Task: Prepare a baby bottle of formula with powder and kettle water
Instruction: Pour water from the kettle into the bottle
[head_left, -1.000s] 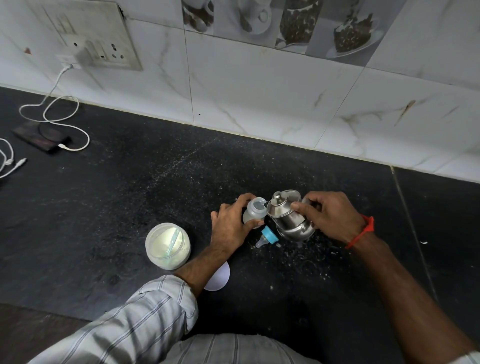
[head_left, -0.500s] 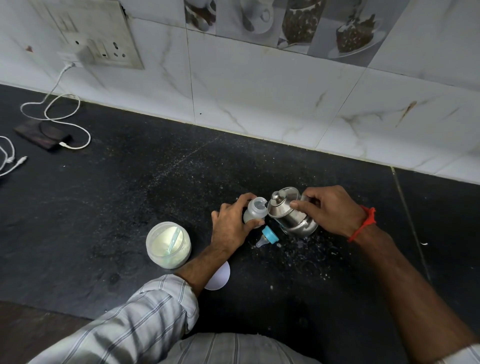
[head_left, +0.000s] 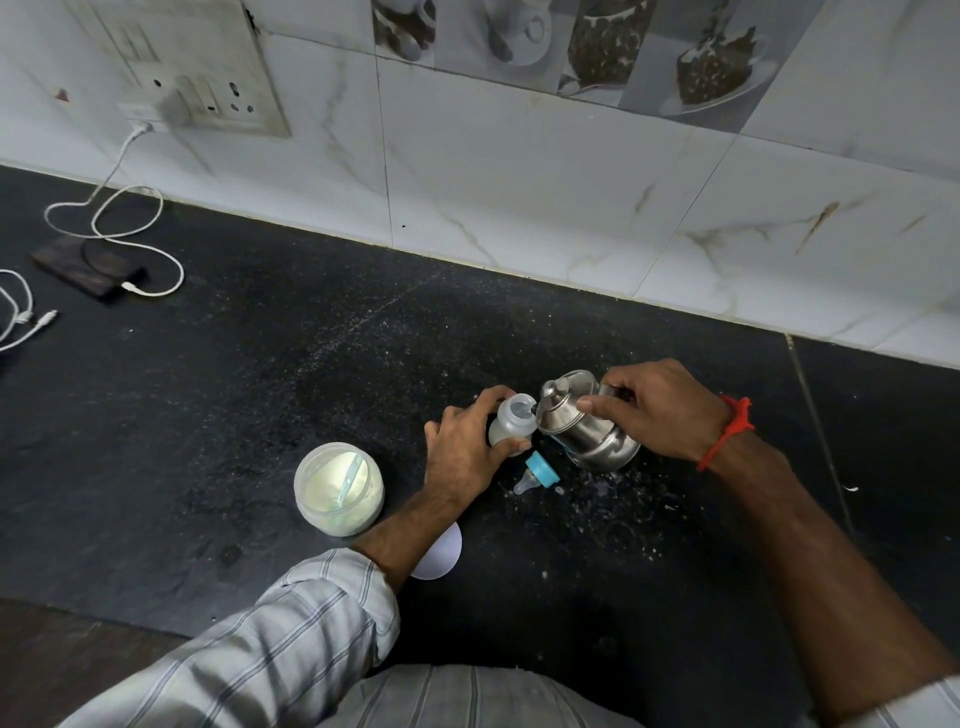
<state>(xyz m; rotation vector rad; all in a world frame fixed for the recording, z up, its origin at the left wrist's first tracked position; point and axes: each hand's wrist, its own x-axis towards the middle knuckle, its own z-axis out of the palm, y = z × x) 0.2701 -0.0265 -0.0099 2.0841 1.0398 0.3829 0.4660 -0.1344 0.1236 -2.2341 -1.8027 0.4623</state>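
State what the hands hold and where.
Left hand wraps the bottle around its body; right hand grips the kettle at its handle side, forefinger on the lid.

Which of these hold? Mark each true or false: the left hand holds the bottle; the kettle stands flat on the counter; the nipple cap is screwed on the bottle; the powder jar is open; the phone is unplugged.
1. The left hand holds the bottle. True.
2. The kettle stands flat on the counter. False: the right hand tilts it toward the bottle's mouth.
3. The nipple cap is on the bottle. False: it lies on the counter.
4. The powder jar is open. True.
5. The phone is unplugged. False: a white cable is plugged into it.
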